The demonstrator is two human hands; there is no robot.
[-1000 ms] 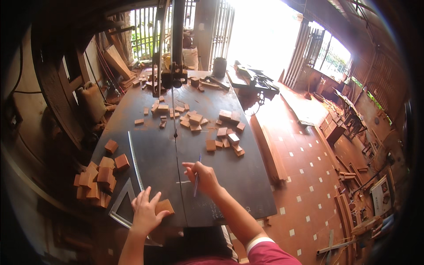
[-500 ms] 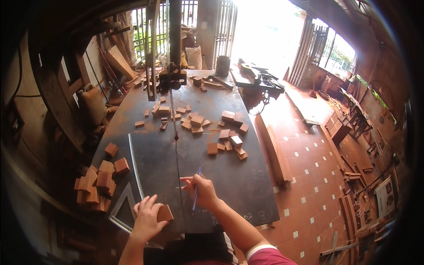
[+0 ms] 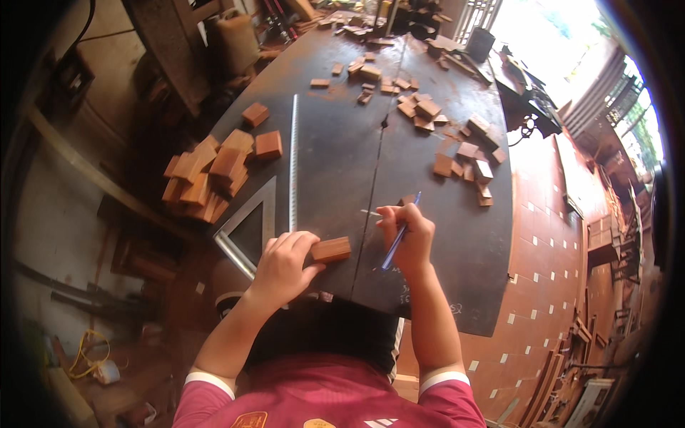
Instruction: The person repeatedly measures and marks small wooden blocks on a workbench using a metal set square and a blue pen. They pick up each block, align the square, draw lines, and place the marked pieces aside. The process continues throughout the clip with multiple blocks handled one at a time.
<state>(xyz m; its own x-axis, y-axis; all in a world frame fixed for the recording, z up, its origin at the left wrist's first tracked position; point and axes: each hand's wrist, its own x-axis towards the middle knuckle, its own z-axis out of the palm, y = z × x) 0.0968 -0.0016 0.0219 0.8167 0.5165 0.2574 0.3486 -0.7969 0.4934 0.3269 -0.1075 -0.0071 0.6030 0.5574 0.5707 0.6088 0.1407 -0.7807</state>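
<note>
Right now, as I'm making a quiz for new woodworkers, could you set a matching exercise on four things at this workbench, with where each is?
Things:
1. Blue pen
2. Wooden block
3. Triangular square
4. Long straight rule

Places:
A. On the left hand's left side, below the block pile in view
B. In the right hand's grip
C. Between the block pile and the tabletop's dark slot
D. Between left thumb and fingers

Pairs: 1-B, 2-D, 3-A, 4-C

On the table (image 3: 332,171), the ruler (image 3: 294,164) lies between the block pile (image 3: 227,164) and pen (image 3: 392,251).
</note>
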